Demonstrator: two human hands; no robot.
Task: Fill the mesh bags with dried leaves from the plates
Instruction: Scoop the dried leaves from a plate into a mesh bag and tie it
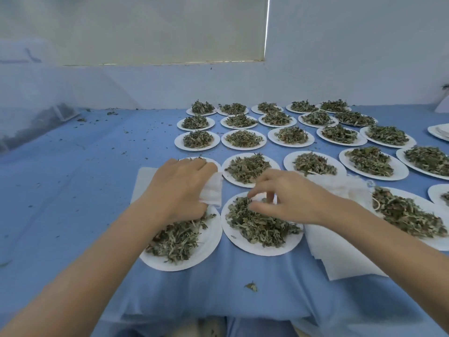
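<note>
My left hand [181, 188] grips a small white mesh bag [213, 190] above the near-left plate [206, 249] of dried leaves. My right hand [289, 195] hovers over the near-middle plate [257, 249], its fingertips pinching into the pile of dried leaves [260, 224]. A heap of white mesh bags [340, 188] lies just behind my right wrist, and more white sheets [340, 259] lie under my right forearm.
Several white plates [245, 139] heaped with dried leaves fill the blue cloth [85, 178] in rows toward the back and right. A stack of empty plates [439, 132] sits at the far right. Loose leaf crumbs dot the cloth on the left; one leaf [251, 287] lies near the front edge.
</note>
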